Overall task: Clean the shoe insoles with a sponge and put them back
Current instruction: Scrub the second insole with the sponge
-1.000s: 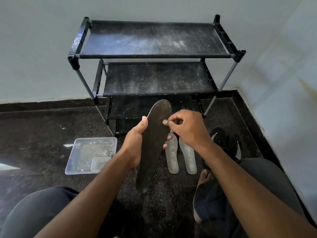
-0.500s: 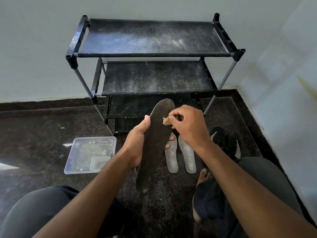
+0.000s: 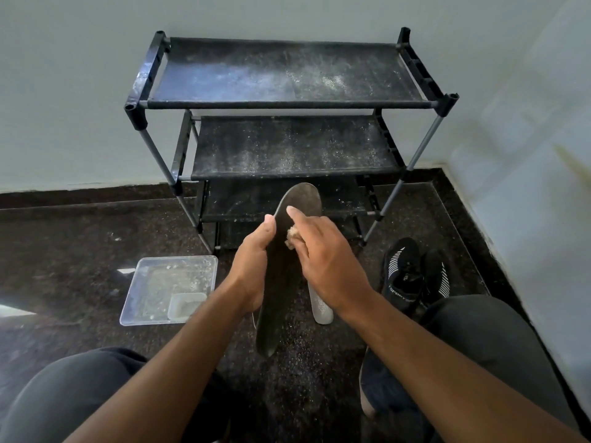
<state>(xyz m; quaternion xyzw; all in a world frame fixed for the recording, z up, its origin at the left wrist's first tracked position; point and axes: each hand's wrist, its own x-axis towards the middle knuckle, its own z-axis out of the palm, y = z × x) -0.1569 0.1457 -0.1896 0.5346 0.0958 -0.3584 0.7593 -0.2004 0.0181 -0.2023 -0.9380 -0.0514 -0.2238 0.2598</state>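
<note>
right hand (image 3: 323,257) presses sponge (image 3: 292,238) on insole (image 3: 281,282)

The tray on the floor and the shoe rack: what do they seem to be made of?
The tray looks like clear, glossy plastic: the floor shows through its walls. The shoe rack seems to have grey metal tubes with black plastic corner joints; its shelves look like matte black fabric, dusted with white specks, though this is uncertain.

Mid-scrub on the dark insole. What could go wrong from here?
1. The left hand grips the dark insole only at mid-length; scrubbing pressure could bend or twist it.
2. The sponge is a small scrap under the right hand; it may slip out.
3. Crumbs could fall onto the pale insole below.
</note>
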